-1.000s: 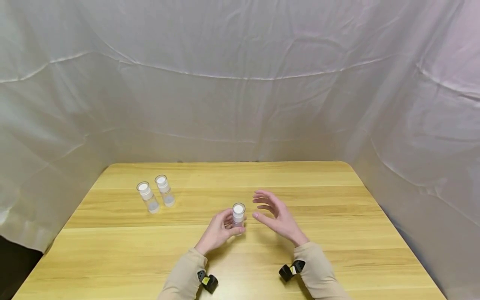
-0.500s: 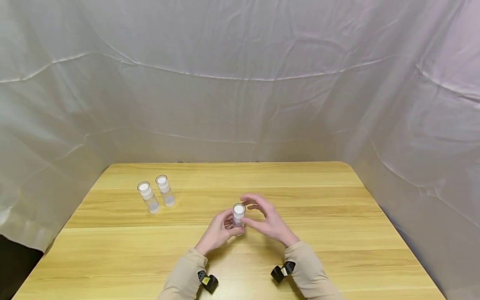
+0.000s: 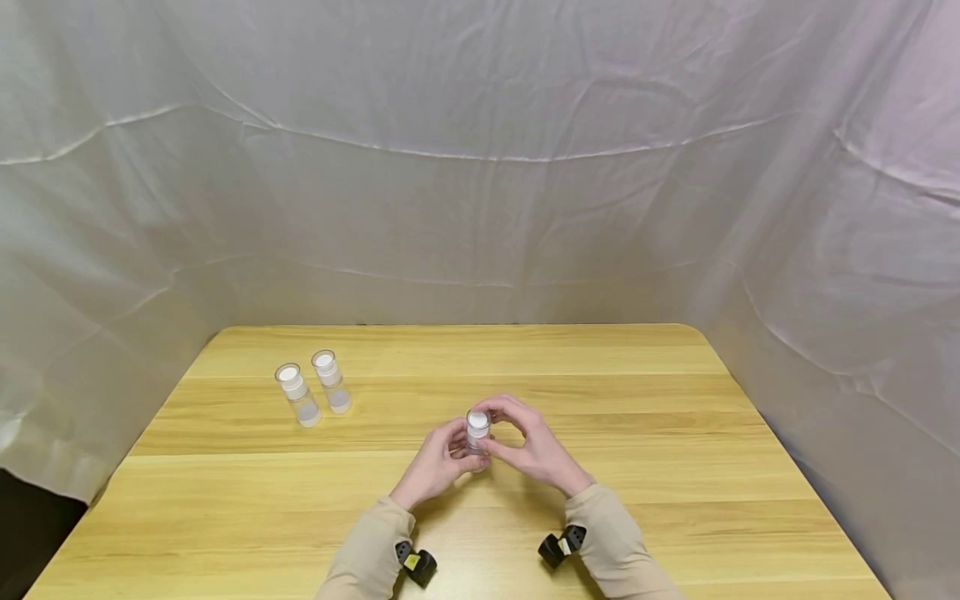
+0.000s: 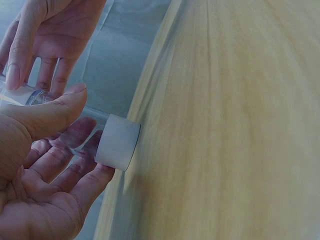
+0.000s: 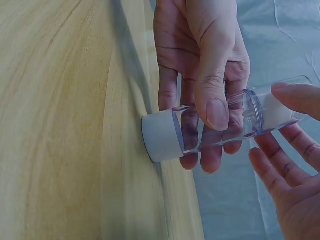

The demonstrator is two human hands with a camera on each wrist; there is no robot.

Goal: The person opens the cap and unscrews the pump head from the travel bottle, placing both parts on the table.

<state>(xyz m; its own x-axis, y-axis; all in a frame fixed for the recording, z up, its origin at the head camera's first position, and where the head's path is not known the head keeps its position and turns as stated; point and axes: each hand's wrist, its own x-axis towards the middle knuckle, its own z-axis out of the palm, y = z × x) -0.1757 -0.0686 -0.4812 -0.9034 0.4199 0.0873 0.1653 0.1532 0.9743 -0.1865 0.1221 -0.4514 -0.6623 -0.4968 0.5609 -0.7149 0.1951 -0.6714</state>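
A small clear cosmetic bottle (image 3: 477,425) with a white base (image 5: 162,135) and a white top under a clear cap (image 5: 304,81) is upright between the hands, near the front middle of the table. My left hand (image 3: 435,467) grips its clear body, thumb on one side and fingers behind. At the upper end, my right hand (image 3: 540,450) pinches the cap with thumb and fingers. Whether the base touches the tabletop or is just above it, I cannot tell.
Two similar bottles, one nearer (image 3: 297,395) and one farther (image 3: 331,382), stand at the left of the wooden table (image 3: 675,467). A pale curtain (image 3: 480,208) hangs behind and along both sides.
From a spot apart on the right, my right hand has moved left to the bottle's top and its fingers have come together on the cap. The left hand has stayed put.
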